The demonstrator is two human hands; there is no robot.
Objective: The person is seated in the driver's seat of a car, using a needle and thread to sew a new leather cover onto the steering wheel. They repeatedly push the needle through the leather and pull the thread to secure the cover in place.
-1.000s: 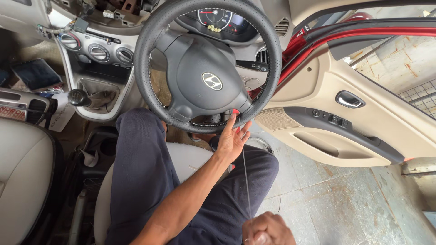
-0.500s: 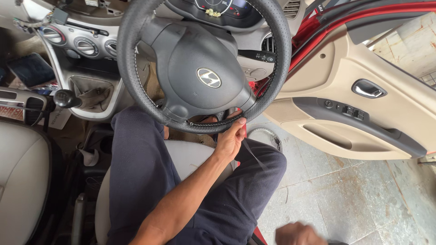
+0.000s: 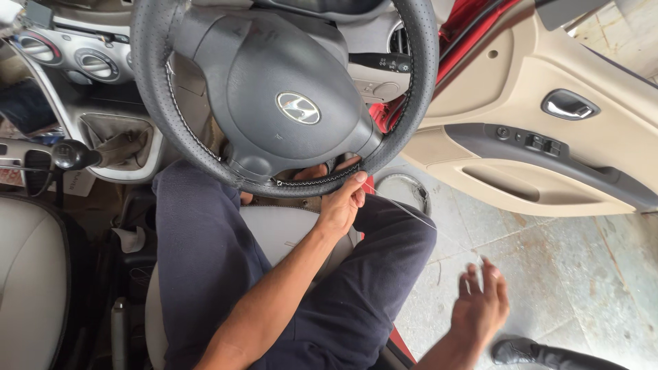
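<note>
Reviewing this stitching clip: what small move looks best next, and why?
Probably draw the right hand further out to tension the thread. The thread runs from the stitched seam on the steering wheel cover, where the left hand pinches the rim, toward the blurred right hand.
</note>
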